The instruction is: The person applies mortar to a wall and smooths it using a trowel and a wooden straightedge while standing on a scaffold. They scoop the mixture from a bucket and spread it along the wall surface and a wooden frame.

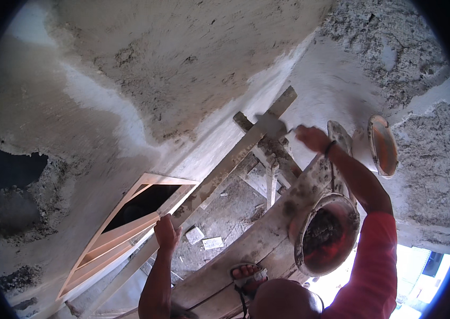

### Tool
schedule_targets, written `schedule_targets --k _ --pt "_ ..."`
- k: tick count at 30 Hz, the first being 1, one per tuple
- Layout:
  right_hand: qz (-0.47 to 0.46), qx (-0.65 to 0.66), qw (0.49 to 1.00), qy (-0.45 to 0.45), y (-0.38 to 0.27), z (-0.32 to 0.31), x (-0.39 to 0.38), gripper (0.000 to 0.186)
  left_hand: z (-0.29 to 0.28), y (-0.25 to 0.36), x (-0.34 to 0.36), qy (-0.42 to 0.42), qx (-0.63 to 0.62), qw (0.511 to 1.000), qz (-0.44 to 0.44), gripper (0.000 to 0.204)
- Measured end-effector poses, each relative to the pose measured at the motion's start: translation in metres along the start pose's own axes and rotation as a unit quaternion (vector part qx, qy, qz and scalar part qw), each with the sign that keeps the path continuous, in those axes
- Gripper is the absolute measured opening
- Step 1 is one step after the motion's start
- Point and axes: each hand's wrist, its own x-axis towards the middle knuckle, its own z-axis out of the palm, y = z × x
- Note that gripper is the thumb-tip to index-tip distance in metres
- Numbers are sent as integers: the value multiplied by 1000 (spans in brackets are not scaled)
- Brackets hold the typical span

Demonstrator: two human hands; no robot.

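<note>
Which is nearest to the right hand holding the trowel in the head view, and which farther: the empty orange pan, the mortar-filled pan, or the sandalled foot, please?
From the right hand:
1. Empty orange pan, just to its right, on edge.
2. Mortar-filled pan, below it on the plank.
3. Sandalled foot, lowest, near the frame's bottom.

Wooden window frame lower left, set in rough plastered wall. Two brick fragments on rubble-strewn floor. Empty orange pan far right.
</note>
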Motion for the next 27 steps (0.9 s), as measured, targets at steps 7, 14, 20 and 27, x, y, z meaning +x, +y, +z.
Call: schedule_targets --k 7,14,20,27 --pt "401 410 811 118 73 -37 43 29 -10 2 -3 23 -12 1000 12 67" --pt "7 -59 993 104 5 -23 -6 27 -9 6 1 42 -21 998 39 68" --pt "254 -64 958 117 87 -21 41 23 -5 11 7 36 -11 998 53 70" --pt "-25 -104 973 205 42 -34 32 24 -8 5 2 36 -17 998 49 67"
